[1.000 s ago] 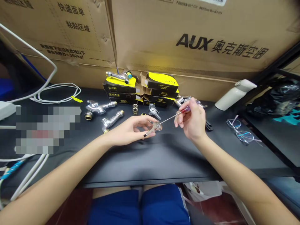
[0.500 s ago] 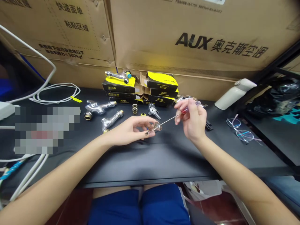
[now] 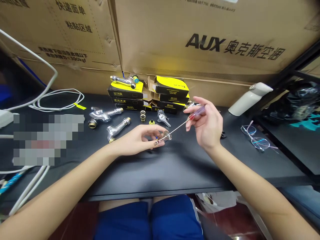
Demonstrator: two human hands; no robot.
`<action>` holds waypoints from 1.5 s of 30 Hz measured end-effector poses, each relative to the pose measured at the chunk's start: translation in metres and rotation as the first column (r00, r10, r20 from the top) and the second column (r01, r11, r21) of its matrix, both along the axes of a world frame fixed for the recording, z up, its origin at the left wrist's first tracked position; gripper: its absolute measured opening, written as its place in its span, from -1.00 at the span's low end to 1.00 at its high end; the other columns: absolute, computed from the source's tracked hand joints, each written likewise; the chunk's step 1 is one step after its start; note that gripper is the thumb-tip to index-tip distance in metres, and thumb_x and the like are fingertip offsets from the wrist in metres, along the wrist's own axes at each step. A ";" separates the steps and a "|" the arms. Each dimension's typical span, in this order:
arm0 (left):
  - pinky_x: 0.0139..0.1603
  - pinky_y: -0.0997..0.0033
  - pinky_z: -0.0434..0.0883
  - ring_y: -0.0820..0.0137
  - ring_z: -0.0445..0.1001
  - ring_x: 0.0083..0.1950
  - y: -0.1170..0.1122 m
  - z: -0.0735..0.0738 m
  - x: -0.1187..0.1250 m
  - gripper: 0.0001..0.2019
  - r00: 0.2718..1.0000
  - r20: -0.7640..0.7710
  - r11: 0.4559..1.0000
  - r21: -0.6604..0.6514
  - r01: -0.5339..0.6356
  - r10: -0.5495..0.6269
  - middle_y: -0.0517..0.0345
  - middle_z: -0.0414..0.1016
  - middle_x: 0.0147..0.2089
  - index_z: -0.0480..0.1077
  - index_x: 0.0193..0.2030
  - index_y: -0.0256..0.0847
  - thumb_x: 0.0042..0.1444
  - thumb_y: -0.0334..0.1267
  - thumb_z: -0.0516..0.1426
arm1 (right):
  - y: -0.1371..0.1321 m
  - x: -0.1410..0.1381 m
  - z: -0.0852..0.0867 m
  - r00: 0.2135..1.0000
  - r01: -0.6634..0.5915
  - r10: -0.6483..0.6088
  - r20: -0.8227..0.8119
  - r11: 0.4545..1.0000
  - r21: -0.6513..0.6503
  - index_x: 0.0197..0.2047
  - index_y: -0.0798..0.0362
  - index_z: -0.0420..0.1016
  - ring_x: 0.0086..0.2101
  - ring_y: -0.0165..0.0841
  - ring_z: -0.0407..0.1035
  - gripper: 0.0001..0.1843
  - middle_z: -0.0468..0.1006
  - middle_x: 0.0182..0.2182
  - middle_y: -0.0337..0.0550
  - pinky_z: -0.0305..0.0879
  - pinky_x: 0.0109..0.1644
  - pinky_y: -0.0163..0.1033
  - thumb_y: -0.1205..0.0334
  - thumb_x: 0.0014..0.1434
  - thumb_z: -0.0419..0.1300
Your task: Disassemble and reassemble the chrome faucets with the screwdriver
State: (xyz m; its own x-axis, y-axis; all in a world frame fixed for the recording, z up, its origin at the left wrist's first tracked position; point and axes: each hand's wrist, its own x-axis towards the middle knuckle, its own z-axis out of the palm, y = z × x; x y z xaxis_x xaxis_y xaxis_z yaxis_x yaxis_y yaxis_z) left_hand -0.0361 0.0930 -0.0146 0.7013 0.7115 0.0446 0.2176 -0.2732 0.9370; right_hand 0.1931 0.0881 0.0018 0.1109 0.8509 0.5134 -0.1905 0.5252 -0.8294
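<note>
Red-handled steel screwdriver is slanting down-left across the black surface, long shaft pointing from the right hand, which is pinching the handle, toward a small chrome fitting. Left hand, nearer the fitting, is gripping it between curled fingers. Cardboard carton behind is reading "AUX 奥克斯空调".

The left forearm and right forearm reach in from the lower corners toward mid-frame. The left hand sits lower, fingers curled inward. The right hand is raised, wrist bent, fingers apparently pinching, though partly hidden from this view.
</note>
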 end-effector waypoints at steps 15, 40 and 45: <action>-0.23 0.37 0.52 0.31 0.48 -0.11 0.000 0.001 0.002 -0.51 0.998 -0.014 0.998 -0.018 -0.066 0.066 -0.03 0.50 -0.04 0.42 0.14 -0.20 0.13 0.00 0.23 | 0.002 0.000 0.008 0.995 0.039 -0.050 -0.082 0.990 -0.139 -0.26 0.04 0.53 -0.60 -0.48 0.43 -0.66 0.62 -0.42 -0.21 0.37 -0.60 -0.37 -0.08 0.21 0.19; -0.20 0.37 0.52 0.34 0.48 -0.13 0.001 -0.004 0.003 -0.55 0.995 -0.035 0.995 0.020 -0.096 0.097 0.01 0.50 -0.09 0.43 0.09 -0.22 0.13 -0.02 0.22 | 0.002 -0.001 0.004 0.994 0.086 -0.090 -0.058 0.994 -0.066 -0.26 0.00 0.45 -0.61 -0.49 0.45 -0.78 0.64 -0.37 -0.24 0.37 -0.61 -0.39 0.02 0.20 0.25; -0.27 0.34 0.54 0.31 0.48 -0.13 0.001 -0.005 0.003 -0.49 0.995 -0.053 0.996 -0.030 -0.088 0.086 -0.01 0.47 -0.08 0.39 0.14 -0.22 0.13 0.03 0.21 | 0.001 -0.001 0.004 0.995 0.079 -0.085 -0.060 0.991 -0.107 -0.40 0.00 0.28 -0.66 -0.51 0.41 -0.66 0.67 -0.37 -0.25 0.31 -0.65 -0.41 0.05 0.10 0.36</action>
State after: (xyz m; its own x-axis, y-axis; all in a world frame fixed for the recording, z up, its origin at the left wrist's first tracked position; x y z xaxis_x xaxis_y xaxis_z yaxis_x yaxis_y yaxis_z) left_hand -0.0329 0.0939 -0.0200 0.6375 0.7703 -0.0141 0.2876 -0.2209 0.9319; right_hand 0.1919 0.0892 0.0061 0.2122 0.8863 0.4116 -0.2048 0.4522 -0.8681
